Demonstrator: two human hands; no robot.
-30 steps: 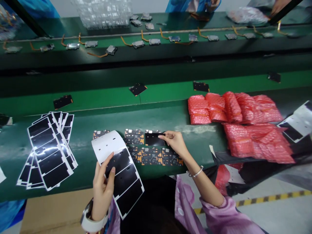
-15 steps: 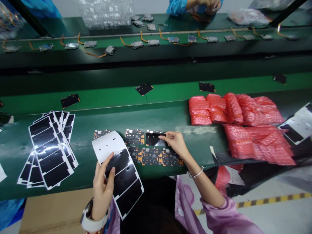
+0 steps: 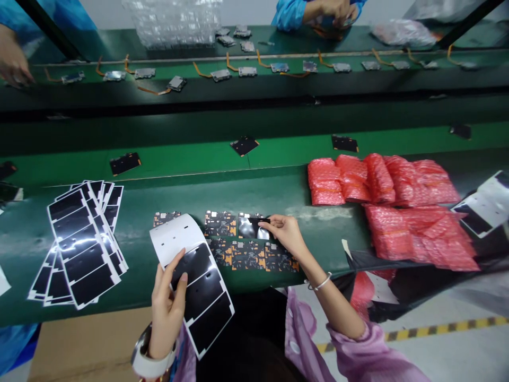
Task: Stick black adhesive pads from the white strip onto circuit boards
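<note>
This is an electronics factory floor. Green conveyor belts [image 3: 254, 154] run across the scene, with small circuit modules [image 3: 220, 75] trailing orange flex cables along the far one. Printed circuit boards [image 3: 248, 254] lie nearby, red bubble-wrap bags [image 3: 413, 236] pile at right, a co-worker's blue sleeve [image 3: 288, 16] shows far off, and yellow-and-black hazard tape [image 3: 445, 328] marks the floor.

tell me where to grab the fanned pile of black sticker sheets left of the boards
Pinch the pile by the white border along its right edge, coming from the right: thin sheets lie flat and overlap there, while their ends fan apart, so one grip should catch most.
</note>
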